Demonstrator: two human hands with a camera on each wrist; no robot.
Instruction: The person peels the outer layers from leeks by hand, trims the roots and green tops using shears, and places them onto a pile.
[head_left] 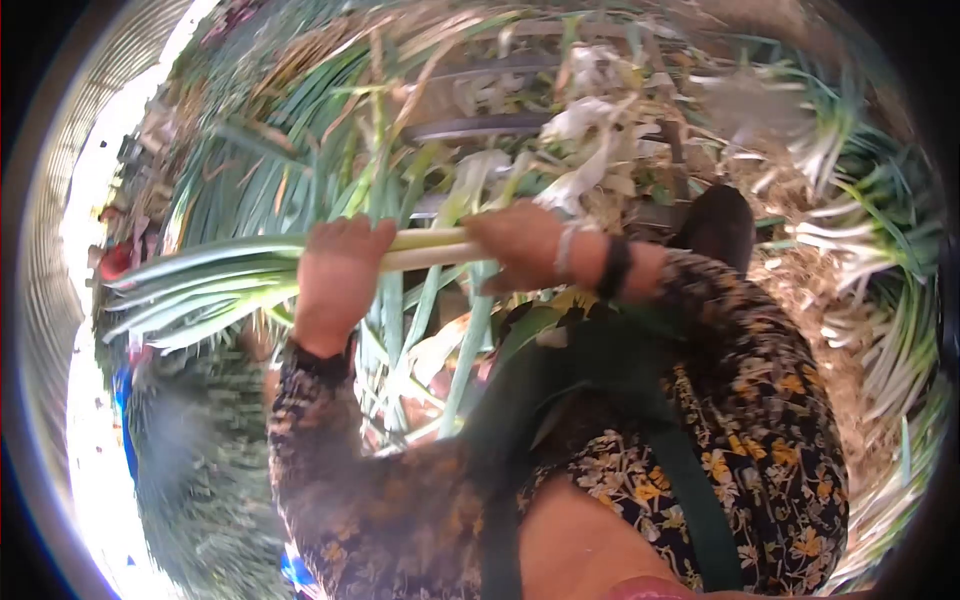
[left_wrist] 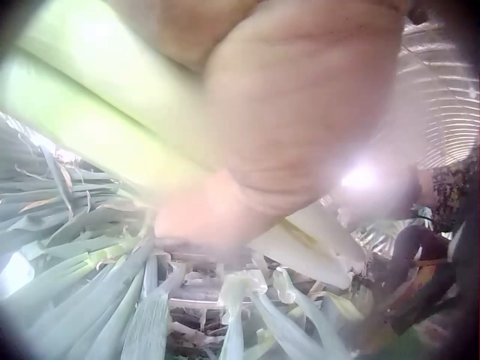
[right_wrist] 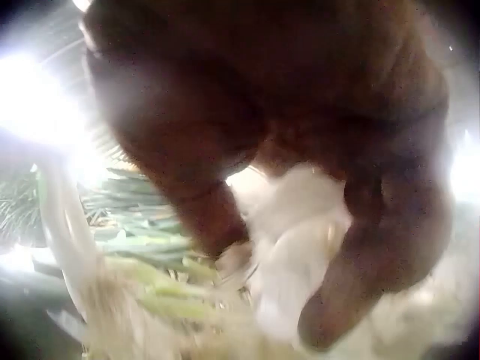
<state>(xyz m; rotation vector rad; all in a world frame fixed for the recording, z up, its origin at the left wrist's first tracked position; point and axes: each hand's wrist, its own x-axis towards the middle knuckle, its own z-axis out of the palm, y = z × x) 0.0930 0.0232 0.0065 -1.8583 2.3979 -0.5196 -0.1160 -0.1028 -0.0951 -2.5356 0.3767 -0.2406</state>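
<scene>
My left hand [head_left: 340,275] grips leeks [head_left: 430,250] around their pale stems, and their long green leaves fan out to the left. In the left wrist view, the thumb and fingers [left_wrist: 202,214] curl round the thick leek stems [left_wrist: 97,105], with white lower ends [left_wrist: 315,244] showing beyond the hand. At the right end of the stems is my right hand [head_left: 520,245]. In the right wrist view, its fingers [right_wrist: 345,300] are bent around soft white leek skin [right_wrist: 292,255]. A leek's white stem [right_wrist: 67,225] with stringy roots appears at the left of that view.
A pile of leeks [head_left: 270,185] lies ahead on the left, beside whitish peelings [head_left: 590,130] by dark bars. Cleaned leeks [head_left: 850,235] line the straw-covered ground on the right. More greens [head_left: 200,450] are at lower left. A dark shoe [head_left: 718,228] stands beyond the right forearm.
</scene>
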